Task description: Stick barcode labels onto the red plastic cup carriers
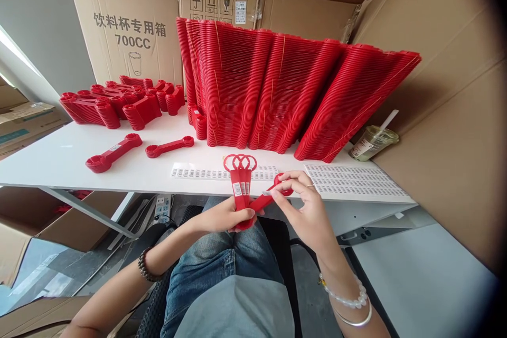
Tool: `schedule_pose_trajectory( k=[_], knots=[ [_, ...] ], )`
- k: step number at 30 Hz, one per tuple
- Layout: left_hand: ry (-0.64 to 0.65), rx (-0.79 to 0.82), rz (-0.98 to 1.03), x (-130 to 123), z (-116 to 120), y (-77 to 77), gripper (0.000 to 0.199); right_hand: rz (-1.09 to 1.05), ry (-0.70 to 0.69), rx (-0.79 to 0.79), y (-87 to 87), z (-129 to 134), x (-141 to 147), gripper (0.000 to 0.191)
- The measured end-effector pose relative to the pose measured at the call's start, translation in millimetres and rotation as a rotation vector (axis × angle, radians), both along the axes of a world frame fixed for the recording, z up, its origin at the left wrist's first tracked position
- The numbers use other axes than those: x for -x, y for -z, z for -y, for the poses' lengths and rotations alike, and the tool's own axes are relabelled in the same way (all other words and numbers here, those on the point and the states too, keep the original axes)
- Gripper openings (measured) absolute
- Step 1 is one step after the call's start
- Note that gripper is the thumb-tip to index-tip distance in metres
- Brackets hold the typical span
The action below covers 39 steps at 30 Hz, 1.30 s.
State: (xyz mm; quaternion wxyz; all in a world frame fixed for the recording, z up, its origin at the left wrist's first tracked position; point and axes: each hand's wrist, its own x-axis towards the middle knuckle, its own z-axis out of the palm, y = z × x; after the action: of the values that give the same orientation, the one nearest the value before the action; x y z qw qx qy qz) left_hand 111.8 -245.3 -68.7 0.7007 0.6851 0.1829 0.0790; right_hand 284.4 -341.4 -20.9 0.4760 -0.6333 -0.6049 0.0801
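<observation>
Now, just below centre frame, the left hand (229,215) clutched the fanned strips (243,188) at their base; one strip (261,203) slanted lengthwise up-right, its far ring (279,177) at the right hand (304,205), which pinched a label (268,193) just above it.

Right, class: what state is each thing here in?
Red plastic ring-ended strips: held, fanned
Left hand: closed on strips
Right hand: pinching small whitish label
Tall red plastic stacks: standing
Short red plastic stacks: spread out
Clear plastic cup: straw inserted
Brown cardboard box, lower left: open
White printed label sheet, right: flat
</observation>
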Motion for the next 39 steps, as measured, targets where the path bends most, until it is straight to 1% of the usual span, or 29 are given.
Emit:
schedule_pose_trajectory(
  k=[3,9,13,20,25,32,35,39],
  knots=[
    [-0.012,0.024,0.004,-0.6,0.5,0.5,0.034,0.001,-0.017,0.067,0.8,-0.9,2.1,0.014],
    [-0.03,0.038,0.019,-2.8,0.9,3.7,0.032,0.038,0.007,0.138,1.7,-4.3,3.2,0.013],
    [-0.04,0.053,0.03,-4.2,1.1,4.1,0.031,0.042,0.013,0.141,3.4,-6.3,3.6,0.014],
    [-0.05,0.071,0.022,-4.3,2.0,0.5,0.028,0.042,0.02,0.146,6.2,-9.0,3.3,0.016],
    [-0.055,0.081,0.028,-4.3,1.8,1.7,0.029,0.043,0.02,0.143,8.4,-10.4,3.3,0.016],
    [-0.064,0.084,0.029,-3.9,2.4,2.3,0.027,0.107,0.036,0.105,10.9,-11.0,0.9,0.016],
    [-0.067,0.076,0.034,-3.7,3.3,0.6,0.026,0.224,0.096,0.06,15.5,-12.5,5.5,0.016],
    [-0.079,0.038,0.051,-3.7,3.9,-3.2,0.02,0.517,0.328,-0.038,26.5,-14.5,22.3,0.015]
  ],
)
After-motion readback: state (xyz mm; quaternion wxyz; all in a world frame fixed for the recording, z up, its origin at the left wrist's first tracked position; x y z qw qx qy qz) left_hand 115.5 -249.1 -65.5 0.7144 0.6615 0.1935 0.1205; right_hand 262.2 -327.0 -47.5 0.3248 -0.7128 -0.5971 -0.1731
